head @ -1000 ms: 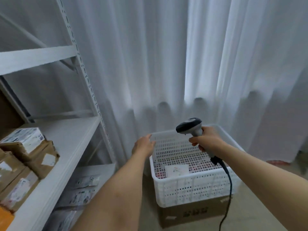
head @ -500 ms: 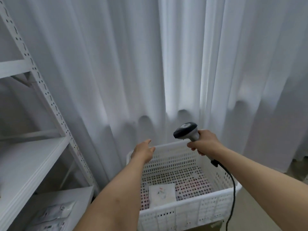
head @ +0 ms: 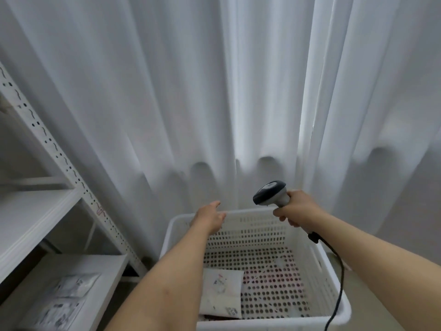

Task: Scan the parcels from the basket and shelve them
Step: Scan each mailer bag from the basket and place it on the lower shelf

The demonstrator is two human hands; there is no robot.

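Parcel, white and flat, lies on the floor of the white basket, at its near-left side. Over the basket's far rim the left hand reaches with fingers loose, holding nothing, while the right hand grips a corded scanner. Left of the basket stands a white shelf.

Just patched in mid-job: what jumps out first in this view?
The right hand grips a corded scanner above the far rim of the white basket. The left hand reaches open over its far left corner. One pale parcel lies flat on the basket floor.
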